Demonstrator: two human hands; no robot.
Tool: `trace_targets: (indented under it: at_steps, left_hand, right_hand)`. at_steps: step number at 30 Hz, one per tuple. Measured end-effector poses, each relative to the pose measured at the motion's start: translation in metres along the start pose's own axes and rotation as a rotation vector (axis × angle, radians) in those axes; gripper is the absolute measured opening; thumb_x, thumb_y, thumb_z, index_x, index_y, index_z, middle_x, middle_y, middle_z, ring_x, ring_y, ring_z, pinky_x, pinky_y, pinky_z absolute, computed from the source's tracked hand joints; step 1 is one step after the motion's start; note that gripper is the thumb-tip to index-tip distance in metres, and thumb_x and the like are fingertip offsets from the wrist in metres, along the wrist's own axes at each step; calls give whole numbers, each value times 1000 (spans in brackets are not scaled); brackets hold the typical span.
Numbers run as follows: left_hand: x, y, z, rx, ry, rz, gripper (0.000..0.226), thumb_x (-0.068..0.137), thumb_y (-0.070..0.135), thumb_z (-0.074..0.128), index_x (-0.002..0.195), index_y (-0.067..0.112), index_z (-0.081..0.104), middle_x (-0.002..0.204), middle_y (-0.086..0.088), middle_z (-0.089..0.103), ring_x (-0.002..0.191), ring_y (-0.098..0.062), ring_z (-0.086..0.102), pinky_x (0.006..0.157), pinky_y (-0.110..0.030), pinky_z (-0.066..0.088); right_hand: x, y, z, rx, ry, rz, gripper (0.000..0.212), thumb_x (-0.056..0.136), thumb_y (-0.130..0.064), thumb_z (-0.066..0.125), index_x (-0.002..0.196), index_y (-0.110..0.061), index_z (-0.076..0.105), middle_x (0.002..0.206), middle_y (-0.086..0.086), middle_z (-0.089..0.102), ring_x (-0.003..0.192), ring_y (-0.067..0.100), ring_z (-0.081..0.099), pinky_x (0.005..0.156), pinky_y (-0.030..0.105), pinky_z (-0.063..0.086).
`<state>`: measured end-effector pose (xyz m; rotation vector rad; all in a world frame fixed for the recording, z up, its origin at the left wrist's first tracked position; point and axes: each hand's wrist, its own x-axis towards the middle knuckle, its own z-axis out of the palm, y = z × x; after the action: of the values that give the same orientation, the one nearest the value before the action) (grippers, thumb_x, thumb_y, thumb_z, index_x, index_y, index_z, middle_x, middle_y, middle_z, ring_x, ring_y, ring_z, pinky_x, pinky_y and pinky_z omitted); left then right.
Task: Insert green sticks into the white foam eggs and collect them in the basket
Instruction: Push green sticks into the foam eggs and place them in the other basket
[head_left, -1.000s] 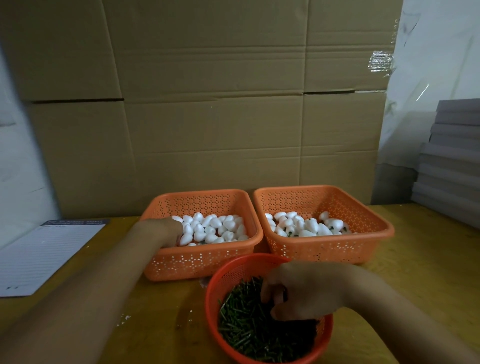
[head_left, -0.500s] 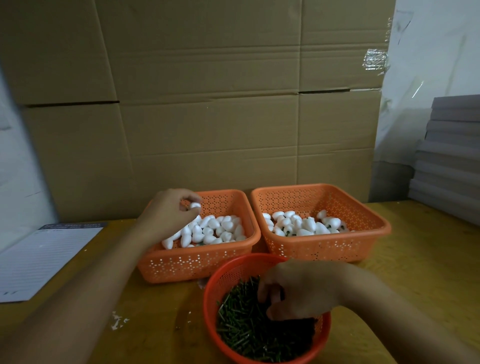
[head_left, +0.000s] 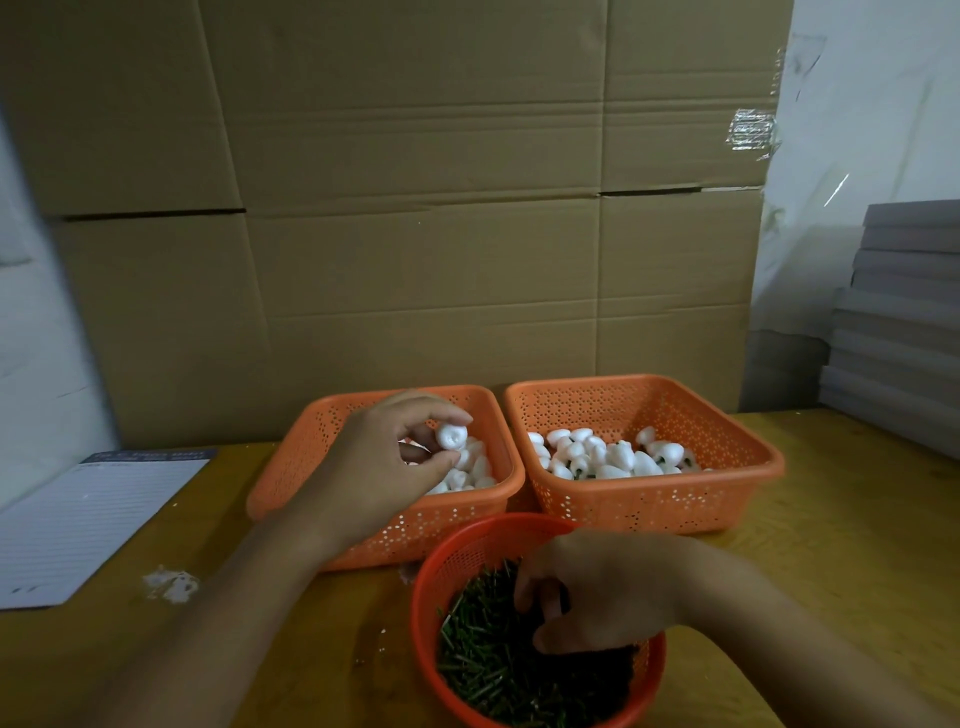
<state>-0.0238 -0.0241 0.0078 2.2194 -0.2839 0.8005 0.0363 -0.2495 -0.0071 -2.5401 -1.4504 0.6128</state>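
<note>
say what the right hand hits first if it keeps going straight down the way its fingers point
Most likely the green sticks heaped in the round red basket: the right hand has its fingers curled down into them, perhaps already touching.

One white foam egg (head_left: 452, 436) is lifted above the left orange basket (head_left: 291, 467) of plain eggs; green sticks (head_left: 498, 670) fill the round basket (head_left: 431, 571).

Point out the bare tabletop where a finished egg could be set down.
Bare wood lies right of the right basket, and left of the round stick basket, between it and the notepad. Crowded: the middle, where three baskets meet.
</note>
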Motion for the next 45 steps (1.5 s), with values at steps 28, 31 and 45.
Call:
trace_targets:
  at_steps: [28,31,45]
  left_hand:
    - [-8,21,-7,-619,-90,-306,35,85,-5,71,96,27,73,104,-3,76,106,-26,72,80,-29,59]
    - [-8,24,-8,-787,-112,-376,37,80,6,70,112,24,74,115,-10,70,108,-28,71,83,-27,58]
    - [-7,27,-5,-1023,-184,-510,22,83,21,72,103,14,78,110,-15,72,80,-16,68,62,-26,56]
  right_hand:
    - [-3,-4,-2,-26,-16,6,33,93,-44,62,124,-35,60,111,-13,64,100,8,60,85,28,51]
    - [-3,-4,-1,-35,-5,0,32,91,-42,64,123,-35,60,109,-13,65,98,7,60,86,29,52]
    - [4,-8,9,-42,133,-77,22,92,-34,65,113,-30,68,94,-18,60,69,-10,49,57,7,35]
